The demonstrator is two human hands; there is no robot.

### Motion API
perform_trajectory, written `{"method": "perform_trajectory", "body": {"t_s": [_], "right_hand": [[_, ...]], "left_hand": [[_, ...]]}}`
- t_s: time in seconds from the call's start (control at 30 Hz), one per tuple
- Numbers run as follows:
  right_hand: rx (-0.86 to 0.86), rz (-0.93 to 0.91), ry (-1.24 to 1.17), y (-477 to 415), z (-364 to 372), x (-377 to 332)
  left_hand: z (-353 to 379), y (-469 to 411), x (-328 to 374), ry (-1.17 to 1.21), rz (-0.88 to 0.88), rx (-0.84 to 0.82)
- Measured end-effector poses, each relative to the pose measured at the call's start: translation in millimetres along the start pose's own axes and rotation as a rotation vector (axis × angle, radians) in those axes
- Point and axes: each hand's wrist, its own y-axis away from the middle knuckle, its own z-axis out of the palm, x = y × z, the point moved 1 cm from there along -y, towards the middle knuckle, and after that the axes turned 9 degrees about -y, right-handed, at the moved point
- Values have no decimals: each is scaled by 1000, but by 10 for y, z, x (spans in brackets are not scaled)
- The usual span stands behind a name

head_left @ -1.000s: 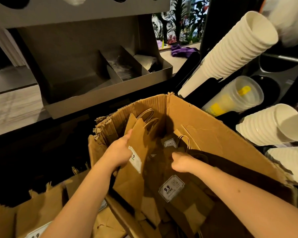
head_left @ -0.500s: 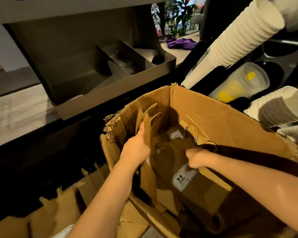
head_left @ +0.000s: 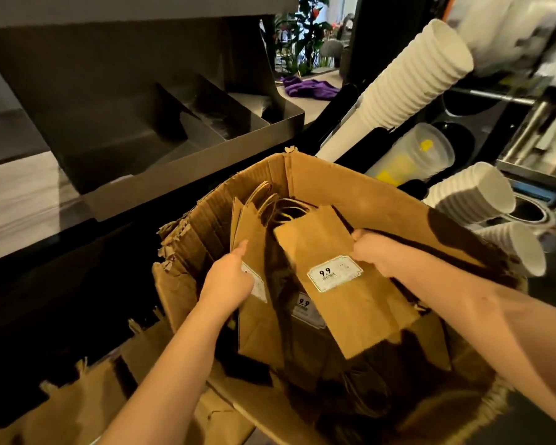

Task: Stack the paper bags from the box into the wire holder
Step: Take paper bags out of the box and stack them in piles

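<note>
Right hand [head_left: 374, 252] pinching upper edge of labelled paper bag [head_left: 344, 284], tilted above others inside box [head_left: 366, 200] | left hand [head_left: 230, 277] gripping upright bag [head_left: 254, 319] at box's left wall | lift straight, clear handles, square edges | wire holder unseen

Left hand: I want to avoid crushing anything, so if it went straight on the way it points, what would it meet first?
Probably the upright paper bags it already touches, then the cardboard box wall behind them; depth is hard to judge.
</note>
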Motion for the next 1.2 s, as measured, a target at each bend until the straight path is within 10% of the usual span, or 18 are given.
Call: {"method": "perform_trajectory", "body": {"t_s": [0.3, 0.97, 1.2], "right_hand": [[-206, 290, -829, 245, 365, -45], [-195, -6, -594, 551, 641, -330], [-297, -37, -219, 499, 556, -173]], "left_hand": [[-73, 57, -41, 362, 58, -44], [-176, 335, -38, 641, 148, -63], [-143, 236, -77, 340, 90, -2]]}}
